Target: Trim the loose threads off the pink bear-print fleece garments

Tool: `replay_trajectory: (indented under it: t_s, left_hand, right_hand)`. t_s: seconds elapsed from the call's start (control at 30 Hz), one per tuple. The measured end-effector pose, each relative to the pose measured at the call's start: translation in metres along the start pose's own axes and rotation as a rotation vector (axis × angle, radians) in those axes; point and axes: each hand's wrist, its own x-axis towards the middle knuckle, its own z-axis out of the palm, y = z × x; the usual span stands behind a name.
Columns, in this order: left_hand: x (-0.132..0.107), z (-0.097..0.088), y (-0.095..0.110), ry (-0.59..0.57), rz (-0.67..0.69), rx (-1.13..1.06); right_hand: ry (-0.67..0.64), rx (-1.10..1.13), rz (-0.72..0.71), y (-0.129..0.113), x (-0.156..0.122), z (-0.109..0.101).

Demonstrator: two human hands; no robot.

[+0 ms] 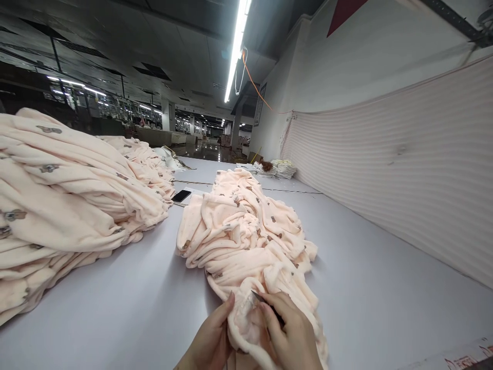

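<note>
A pale pink plush fabric piece point(246, 226) with small bear prints lies bunched along the table in front of me. My left hand point(213, 334) is closed on its near edge, thumb up along a folded, opened-out part. In my right hand point(287, 329) is a small dark tool with a pointed metal blade, which looks like thread snips point(258, 296). The blade tip is against or just over the pale inner side of the fabric, beside my left thumb. My fingers cover most of the tool, and whether its blades are apart cannot be made out.
A large heap of the same pink fabric point(77, 190) rises at the left. A phone point(181, 196) lies behind the bunched piece. Stacks of white pieces point(283, 169) sit at the table's far end. Striped cloth point(385, 154) hangs along the right wall beside the pale table point(365, 288).
</note>
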Motion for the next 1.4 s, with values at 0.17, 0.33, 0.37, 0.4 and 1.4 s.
replay_trajectory:
  t_s: [0.17, 0.33, 0.37, 0.4, 1.4]
  left_hand:
    - [-0.001, -0.001, 0.0, -0.07, 0.031, 0.001]
    - [0.0, -0.002, -0.002, -0.005, 0.068, 0.125]
    - [0.001, -0.001, -0.003, -0.009, 0.069, 0.15]
    - [0.002, -0.001, -0.004, -0.013, 0.066, 0.177]
    - [0.024, 0.013, -0.014, 0.035, 0.143, 0.301]
  right_hand:
    - [0.046, -0.02, -0.094, 0.005, -0.008, -0.001]
    - [0.039, 0.074, 0.009, 0.0, -0.002, -0.001]
    - [0.015, 0.106, 0.019, 0.0, 0.001, 0.0]
    - [-0.004, 0.129, 0.02, 0.0, 0.004, 0.0]
    - [-0.056, -0.118, 0.048, 0.009, -0.019, -0.027]
